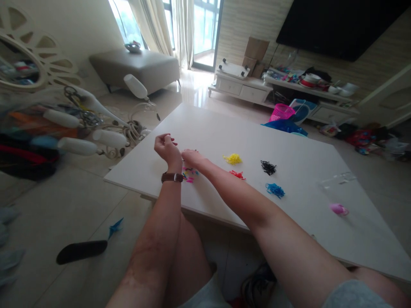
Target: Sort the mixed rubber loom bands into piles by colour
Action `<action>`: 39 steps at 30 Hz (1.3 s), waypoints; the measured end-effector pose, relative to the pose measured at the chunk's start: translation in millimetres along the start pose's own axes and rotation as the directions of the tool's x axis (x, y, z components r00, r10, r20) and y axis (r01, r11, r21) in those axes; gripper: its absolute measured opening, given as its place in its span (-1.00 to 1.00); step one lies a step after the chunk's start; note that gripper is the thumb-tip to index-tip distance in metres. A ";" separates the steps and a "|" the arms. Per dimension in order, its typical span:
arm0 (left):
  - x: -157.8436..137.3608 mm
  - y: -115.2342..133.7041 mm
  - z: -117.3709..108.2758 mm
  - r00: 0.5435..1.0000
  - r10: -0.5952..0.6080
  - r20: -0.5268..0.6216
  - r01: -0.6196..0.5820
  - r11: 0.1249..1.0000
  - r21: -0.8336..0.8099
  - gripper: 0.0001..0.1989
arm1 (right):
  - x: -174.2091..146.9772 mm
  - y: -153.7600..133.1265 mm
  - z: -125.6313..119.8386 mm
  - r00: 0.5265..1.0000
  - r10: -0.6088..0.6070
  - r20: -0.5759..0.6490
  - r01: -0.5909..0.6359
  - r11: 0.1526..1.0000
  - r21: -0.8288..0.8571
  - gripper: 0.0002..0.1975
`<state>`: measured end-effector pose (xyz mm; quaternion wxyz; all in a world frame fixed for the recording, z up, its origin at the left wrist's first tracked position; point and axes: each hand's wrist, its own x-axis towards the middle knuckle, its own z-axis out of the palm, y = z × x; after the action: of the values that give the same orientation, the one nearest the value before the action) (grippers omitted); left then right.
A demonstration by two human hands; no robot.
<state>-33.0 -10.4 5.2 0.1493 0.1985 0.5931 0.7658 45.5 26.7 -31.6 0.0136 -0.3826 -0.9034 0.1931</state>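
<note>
My left hand (167,147), with a dark-strapped watch (172,177) on the wrist, is raised over the white table (208,128). Its fingers are curled in, and what they may hold is too small to make out. Beside it, my right hand (192,157) reaches low to the tabletop with fingers bent together; a tiny dark bit shows near it. Just below both hands lies a mixed scatter of small coloured bands (190,174), partly hidden by my arms. To the right are sorted heaps of thin bands: yellow (233,158), red (237,174), black (268,167) and blue (275,190).
A pink bundle (339,209) and a clear plastic piece (338,180) lie on the table's right side. A lamp with white shades (111,137) stands close by the left edge. A pink basket (281,112) is behind the table. A black elongated object (81,251) lies on the floor.
</note>
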 end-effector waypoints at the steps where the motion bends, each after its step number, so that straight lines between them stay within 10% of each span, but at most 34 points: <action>1: -0.4 0.3 0.6 1.000 -0.007 0.000 0.007 1.000 -0.001 -0.90 | -2.2 -0.9 -1.4 1.000 -0.003 -0.002 0.003 1.000 -0.006 -0.81; 7: 6.6 -1.7 -5.6 0.994 -0.106 0.019 0.107 0.994 -0.022 -0.92 | -45.4 35.6 -34.8 0.992 0.033 -0.123 -0.036 0.999 -0.021 -0.73; 13: 23.8 -21.1 -24.4 0.954 -0.234 0.186 0.213 0.969 0.128 -0.93 | -147.1 154.8 -97.9 0.913 0.289 -0.289 -0.321 0.945 -0.067 -0.80; 21: 13.4 -56.2 -23.8 0.783 -0.145 0.604 -0.326 0.731 0.599 -0.68 | -265.1 254.4 -106.5 0.761 0.528 -0.376 -0.600 0.794 -0.100 -0.87; 29: 2.2 -77.3 -5.0 0.758 -0.140 0.637 -0.425 0.635 0.645 -0.77 | -281.0 256.4 -104.7 0.731 0.503 -0.461 -0.610 0.785 -0.111 -0.89; 39: -0.8 -73.6 -6.4 0.821 -0.137 0.554 -0.382 0.589 0.712 -0.72 | -290.4 182.5 -88.2 0.773 0.283 -0.567 -0.380 0.923 -0.057 -0.85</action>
<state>-35.9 2.3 -67.5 0.1535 0.4995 0.7848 0.3333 391.2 -30.2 20.3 0.2051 -0.5750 -0.7920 -0.0024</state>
